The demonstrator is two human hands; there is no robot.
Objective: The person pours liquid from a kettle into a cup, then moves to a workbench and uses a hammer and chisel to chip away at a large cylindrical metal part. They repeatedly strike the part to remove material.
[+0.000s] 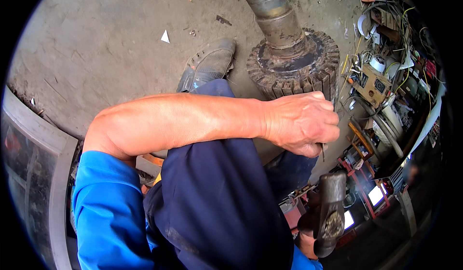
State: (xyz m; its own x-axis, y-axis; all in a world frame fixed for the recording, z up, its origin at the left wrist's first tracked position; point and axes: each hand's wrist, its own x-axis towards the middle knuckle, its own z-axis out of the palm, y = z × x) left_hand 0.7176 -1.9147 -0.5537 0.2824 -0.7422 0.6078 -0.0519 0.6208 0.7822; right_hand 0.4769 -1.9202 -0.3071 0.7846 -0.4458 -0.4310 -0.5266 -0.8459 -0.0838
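My left hand [306, 124] is closed in a fist around a thin metal rod, possibly a chisel or punch [323, 151]. The rod's upper end points toward the slotted rim of a round motor core, an armature [260, 74]; I cannot tell whether they touch. A thick metal shaft [270, 10] rises from the armature's middle. At the lower right, my right hand [306, 245] grips a hammer [332, 207], its worn metal head facing up. The hammer head hides most of that hand's fingers and the handle.
Loose cables, a cardboard box [371, 87] and scrap crowd the right side. Beyond my knee [207, 183] is my dark shoe [208, 60] on the dusty floor [120, 43]. A grey-framed panel [48, 137] stands at the left. Lit screens [376, 195] show at the lower right.
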